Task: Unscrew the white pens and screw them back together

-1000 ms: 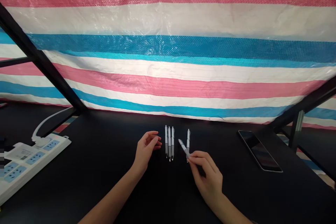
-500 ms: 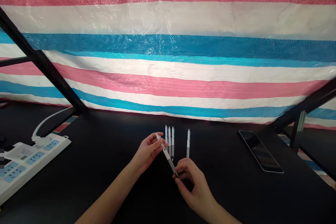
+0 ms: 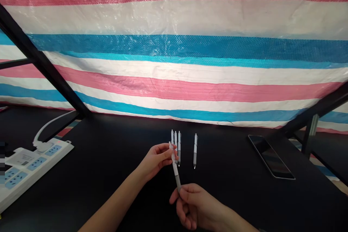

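Observation:
A white pen (image 3: pixel 175 170) with a grey grip is held tilted between my two hands. My left hand (image 3: pixel 156 159) pinches its upper, clip end. Thumb and finger of my right hand (image 3: pixel 194 203) close on the grey lower end, covering the tip. Just behind the left fingertips, three similar pens lie side by side on the black table (image 3: pixel 130 130); the rightmost of them (image 3: pixel 179 146) shows most fully, the others are partly covered. To their right, a single pen (image 3: pixel 195 150) lies apart, its tip toward me.
A dark-screened phone (image 3: pixel 271 157) lies on the right of the table. At the left sits a white power strip (image 3: pixel 32 163) with a plugged-in cable (image 3: pixel 51 123). Black metal bars (image 3: pixel 59 79) flank both sides, and a striped plastic sheet (image 3: pixel 174 90) hangs behind.
The held pen has become steeper and come slightly nearer to me. My right hand has moved down and now grips its grey end, uncovering the lower part of the single pen.

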